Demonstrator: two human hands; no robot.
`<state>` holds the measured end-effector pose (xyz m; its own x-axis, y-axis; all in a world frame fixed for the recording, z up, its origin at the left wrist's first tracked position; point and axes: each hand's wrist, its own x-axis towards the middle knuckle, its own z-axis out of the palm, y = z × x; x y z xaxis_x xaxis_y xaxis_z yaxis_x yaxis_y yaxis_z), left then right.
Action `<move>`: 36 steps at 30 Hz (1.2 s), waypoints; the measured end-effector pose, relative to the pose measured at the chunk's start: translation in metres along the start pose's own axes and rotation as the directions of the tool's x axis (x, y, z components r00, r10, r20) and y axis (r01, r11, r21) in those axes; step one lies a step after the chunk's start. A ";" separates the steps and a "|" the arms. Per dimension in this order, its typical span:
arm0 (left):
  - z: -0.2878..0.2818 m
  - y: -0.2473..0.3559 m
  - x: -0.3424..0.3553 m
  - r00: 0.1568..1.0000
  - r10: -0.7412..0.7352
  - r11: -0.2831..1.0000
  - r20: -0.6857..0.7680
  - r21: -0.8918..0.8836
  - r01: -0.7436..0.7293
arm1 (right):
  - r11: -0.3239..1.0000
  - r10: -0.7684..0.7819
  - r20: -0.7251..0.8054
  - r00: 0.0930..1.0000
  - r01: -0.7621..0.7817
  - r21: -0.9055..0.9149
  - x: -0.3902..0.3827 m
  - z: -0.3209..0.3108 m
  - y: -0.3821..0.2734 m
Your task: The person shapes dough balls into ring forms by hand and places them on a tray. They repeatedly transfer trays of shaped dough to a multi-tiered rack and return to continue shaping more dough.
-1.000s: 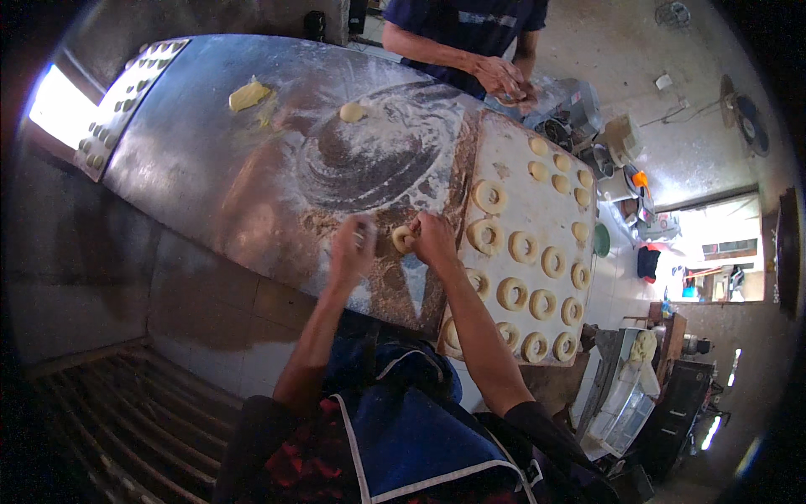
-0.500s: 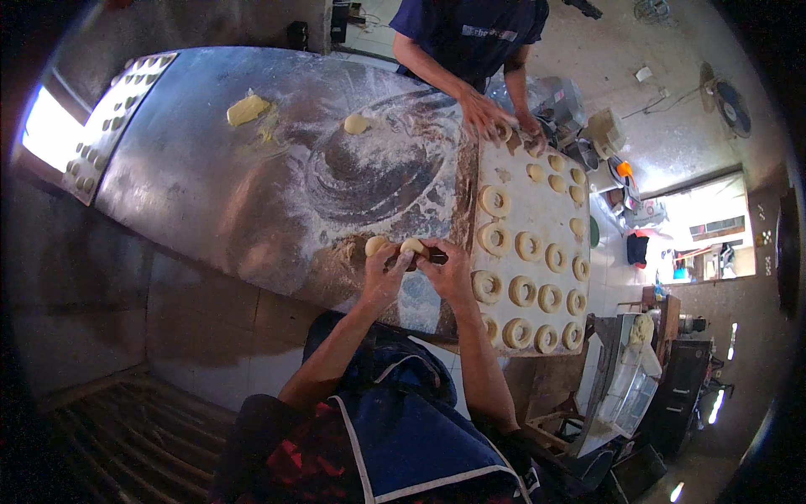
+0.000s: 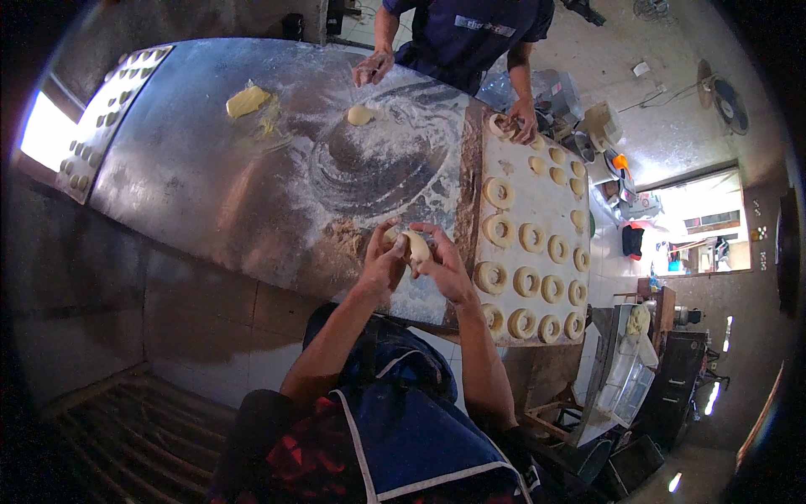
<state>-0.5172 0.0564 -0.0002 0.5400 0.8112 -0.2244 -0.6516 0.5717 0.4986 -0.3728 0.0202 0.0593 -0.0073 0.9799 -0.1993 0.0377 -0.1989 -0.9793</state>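
Note:
Between my two hands is a piece of pale dough (image 3: pixel 418 247), curved and held just above the near edge of the metal table. My left hand (image 3: pixel 383 269) is closed on its left side, thumb pressed against it. My right hand (image 3: pixel 447 267) curls its fingers round the right side. A bit more pale dough (image 3: pixel 390 236) shows behind my left fingers; I cannot tell whether it is the same piece. To the right, several dough rings (image 3: pixel 531 238) lie in rows on a floured board (image 3: pixel 514 172).
Across the table (image 3: pixel 193 160), a co-worker's one hand (image 3: pixel 374 69) hovers near the far edge; the other hand (image 3: pixel 524 120) touches a dough ring on the board. A dough ball (image 3: pixel 360 115) sits in scattered flour. Yellow fat (image 3: pixel 248 102) lies farther left, near another filled tray (image 3: pixel 101 126).
My hands have come closer around the dough, which has tilted and looks more curved. The co-worker's one hand has moved left off the board, over the table; the other stays at the ring.

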 end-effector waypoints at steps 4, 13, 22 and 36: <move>0.005 0.000 0.002 0.989 0.033 0.981 0.144 0.185 -0.060 | 0.988 0.155 -0.261 0.953 -0.145 0.057 0.016 -0.011 0.012; 0.038 -0.021 0.029 0.953 0.291 0.562 0.083 0.792 -0.240 | 0.918 0.350 -0.432 0.831 -0.212 0.336 0.003 -0.018 0.018; 0.047 -0.074 0.059 0.944 0.322 0.640 -0.067 0.750 -0.165 | 0.994 -0.100 -0.633 0.767 0.057 -0.088 -0.004 -0.035 0.018; 0.050 -0.115 0.071 0.967 0.169 0.952 -0.192 -0.224 -0.210 | 0.926 -0.371 -0.342 0.863 0.317 -0.206 -0.014 -0.093 0.043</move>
<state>-0.3777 0.0423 -0.0317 0.3101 0.9042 -0.2936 -0.8529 0.4010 0.3342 -0.2782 -0.0002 0.0235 0.3218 0.9247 0.2037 0.2383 0.1291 -0.9626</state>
